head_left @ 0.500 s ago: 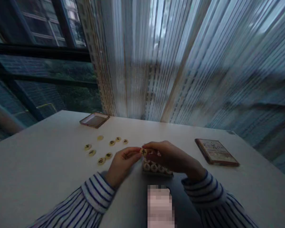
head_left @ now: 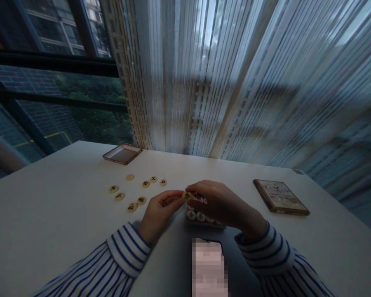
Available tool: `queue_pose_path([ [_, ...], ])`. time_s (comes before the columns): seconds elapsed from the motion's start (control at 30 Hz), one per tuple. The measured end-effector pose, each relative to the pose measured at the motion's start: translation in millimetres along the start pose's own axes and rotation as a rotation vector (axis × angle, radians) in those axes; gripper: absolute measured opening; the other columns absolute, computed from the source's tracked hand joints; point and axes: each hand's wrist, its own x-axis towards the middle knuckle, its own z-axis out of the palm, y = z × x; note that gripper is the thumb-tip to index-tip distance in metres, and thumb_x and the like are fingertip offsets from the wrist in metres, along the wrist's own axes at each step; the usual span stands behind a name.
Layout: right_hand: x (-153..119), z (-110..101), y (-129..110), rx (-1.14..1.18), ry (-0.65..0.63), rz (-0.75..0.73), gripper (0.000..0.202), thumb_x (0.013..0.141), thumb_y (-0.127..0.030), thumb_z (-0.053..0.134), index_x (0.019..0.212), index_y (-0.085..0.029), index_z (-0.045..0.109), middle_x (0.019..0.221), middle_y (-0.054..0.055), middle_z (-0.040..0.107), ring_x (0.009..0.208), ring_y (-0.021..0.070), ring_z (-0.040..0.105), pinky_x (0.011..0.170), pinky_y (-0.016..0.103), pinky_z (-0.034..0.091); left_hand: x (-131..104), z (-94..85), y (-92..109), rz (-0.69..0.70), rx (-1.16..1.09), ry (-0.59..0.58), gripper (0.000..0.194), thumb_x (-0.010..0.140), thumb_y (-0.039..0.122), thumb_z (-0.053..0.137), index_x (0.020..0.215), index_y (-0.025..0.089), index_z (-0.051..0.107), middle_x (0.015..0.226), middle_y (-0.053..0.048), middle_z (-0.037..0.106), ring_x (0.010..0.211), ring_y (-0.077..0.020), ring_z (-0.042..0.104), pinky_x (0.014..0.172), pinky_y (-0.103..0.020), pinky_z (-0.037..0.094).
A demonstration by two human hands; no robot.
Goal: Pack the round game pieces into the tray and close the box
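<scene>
Between the fingertips of both hands is a round xiangqi piece (head_left: 187, 196) with a dark character on its face. My left hand (head_left: 158, 211) pinches its left edge, and my right hand (head_left: 218, 202) grips it from the right. Just below my right hand stands a small box (head_left: 205, 225) with rows of round pieces in it; the hand covers much of it. Several loose xiangqi pieces (head_left: 132, 207) lie to the left of my left hand, most with a dark character up and one with a plain face up.
A shallow open tray or lid (head_left: 123, 154) lies at the table's far left. On the right is a flat box (head_left: 282, 197) with a printed top. A phone (head_left: 208, 268), its screen blurred out, lies at the near edge of the white table (head_left: 80, 214). Curtains (head_left: 185, 82) hang behind.
Both hands stay almost where they were, still on the same piece, whose character now shows more clearly. The view has shifted very slightly.
</scene>
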Motion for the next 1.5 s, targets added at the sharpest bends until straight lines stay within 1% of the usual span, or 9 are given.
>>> queue_pose_path([
  [0.3, -3, 0, 0, -0.021, -0.027, -0.013, 0.019, 0.085, -0.025, 0.051, 0.099, -0.015, 0.060, 0.091, 0.009, 0.063, 0.084, 0.0166, 0.057, 0.071, 0.028, 0.045, 0, 3.5, -3, -0.019, 0.000, -0.037, 0.025, 0.056, 0.027, 0.077, 0.077, 0.015, 0.069, 0.079, -0.005, 0.073, 0.080, -0.0181, 0.066, 0.079, -0.031, 0.051],
  [0.57, -2, 1, -3, -0.094, -0.059, -0.011, 0.019, 0.082, -0.021, 0.053, 0.098, -0.014, 0.061, 0.088, 0.010, 0.065, 0.080, 0.0171, 0.059, 0.068, 0.028, 0.044, -2, 7.9, 4, -0.043, 0.005, 0.005, 0.029, 0.049, 0.030, 0.080, 0.071, 0.015, 0.070, 0.070, -0.004, 0.072, 0.073, -0.0185, 0.066, 0.076, -0.031, 0.051],
  [0.73, -3, 1, -3, -0.104, -0.060, -0.008, 0.019, 0.083, -0.023, 0.052, 0.097, -0.014, 0.061, 0.089, 0.010, 0.064, 0.078, 0.0164, 0.058, 0.067, 0.027, 0.043, -2, 9.0, 3, -0.050, 0.026, 0.008, 0.030, 0.049, 0.032, 0.079, 0.072, 0.015, 0.070, 0.074, -0.004, 0.073, 0.071, -0.0173, 0.066, 0.074, -0.030, 0.051],
  [0.9, -5, -4, -1, -0.138, -0.076, 0.009, 0.020, 0.083, -0.024, 0.051, 0.098, -0.014, 0.061, 0.087, 0.010, 0.065, 0.079, 0.0171, 0.059, 0.067, 0.027, 0.043, -3, 7.5, -4, 0.034, 0.218, 0.019, 0.025, 0.058, 0.034, 0.071, 0.075, 0.015, 0.069, 0.076, -0.005, 0.072, 0.071, -0.0175, 0.065, 0.070, -0.029, 0.050],
  [1.0, -7, -11, 1, -0.180, -0.081, 0.050, 0.018, 0.083, -0.024, 0.052, 0.095, -0.015, 0.061, 0.085, 0.008, 0.065, 0.078, 0.0170, 0.059, 0.067, 0.027, 0.041, -4, 5.0, -7, 0.143, 0.444, 0.058, 0.021, 0.065, 0.033, 0.065, 0.077, 0.016, 0.069, 0.070, -0.004, 0.070, 0.064, -0.0152, 0.061, 0.061, -0.026, 0.048],
  [1.1, -8, -18, 2, -0.216, -0.087, 0.093, 0.017, 0.082, -0.023, 0.052, 0.094, -0.016, 0.061, 0.086, 0.006, 0.065, 0.077, 0.0166, 0.059, 0.066, 0.026, 0.040, -6, 1.9, -9, 0.280, 0.657, 0.050, 0.018, 0.071, 0.030, 0.061, 0.081, 0.017, 0.068, 0.070, -0.003, 0.067, 0.062, -0.0140, 0.058, 0.058, -0.025, 0.046],
  [1.2, -10, -23, 4, -0.246, -0.099, 0.140, 0.018, 0.081, -0.024, 0.051, 0.095, -0.017, 0.061, 0.086, 0.006, 0.065, 0.076, 0.0169, 0.059, 0.065, 0.026, 0.040, -7, -1.0, -10, 0.382, 0.799, -0.006, 0.021, 0.072, 0.029, 0.062, 0.090, 0.019, 0.065, 0.087, -0.005, 0.066, 0.079, -0.0177, 0.060, 0.070, -0.030, 0.048],
  [1.33, -12, -27, 8, -0.262, -0.113, 0.183, 0.019, 0.079, -0.023, 0.053, 0.095, -0.018, 0.061, 0.086, 0.006, 0.065, 0.077, 0.0174, 0.058, 0.066, 0.027, 0.040, -8, -2.9, -15, 0.415, 0.905, -0.075, 0.038, 0.069, 0.031, 0.065, 0.104, 0.018, 0.058, 0.108, -0.011, 0.062, 0.103, -0.0243, 0.054, 0.090, -0.042, 0.043],
  [1.5, -14, -30, 10, -0.285, -0.121, 0.217, 0.019, 0.077, -0.025, 0.055, 0.093, -0.019, 0.061, 0.088, 0.005, 0.064, 0.077, 0.0169, 0.057, 0.066, 0.026, 0.039, -10, -2.5, -18, 0.373, 0.975, -0.162, 0.059, 0.062, 0.030, 0.071, 0.115, 0.017, 0.051, 0.115, -0.014, 0.059, 0.106, -0.0285, 0.053, 0.091, -0.046, 0.041],
])
